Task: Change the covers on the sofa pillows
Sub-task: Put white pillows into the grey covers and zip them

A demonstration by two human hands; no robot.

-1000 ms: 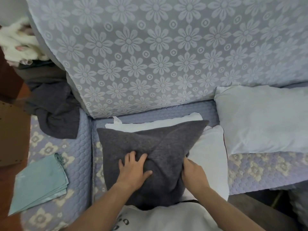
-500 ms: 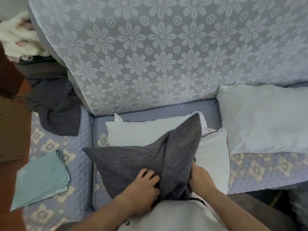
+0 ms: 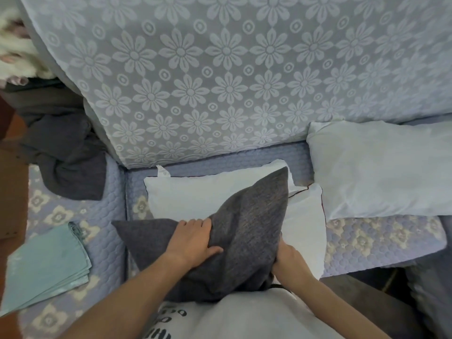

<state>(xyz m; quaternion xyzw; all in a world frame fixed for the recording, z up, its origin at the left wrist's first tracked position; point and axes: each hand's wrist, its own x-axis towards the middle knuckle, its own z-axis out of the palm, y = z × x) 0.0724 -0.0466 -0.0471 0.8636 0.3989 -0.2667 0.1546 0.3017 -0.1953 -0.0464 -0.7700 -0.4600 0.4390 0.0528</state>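
Observation:
A dark grey pillow cover [image 3: 247, 231] lies bunched over a bare white pillow [image 3: 195, 196] on the sofa seat, pulled toward my body. My left hand [image 3: 193, 241] lies on the cover with its fingers curled into a fold of the fabric. At the cover's right lower edge my right hand [image 3: 289, 261] grips the fabric, its fingertips hidden under the cloth. Beneath and to the right of the first lies a second white pillow [image 3: 305, 231]. A stack of folded light teal covers [image 3: 46, 267] sits on the seat at the left.
A larger pale pillow [image 3: 379, 167] rests on the seat at the right. Another crumpled dark grey cover [image 3: 66, 167] lies at the back left. The flower-patterned sofa back [image 3: 220, 81] rises behind. A brown wooden surface [image 3: 12, 192] borders the left edge.
The grey cover has slid off the white pillow toward me, baring more of the pillow's top. My left hand went from flat on the cover to clutching a fold.

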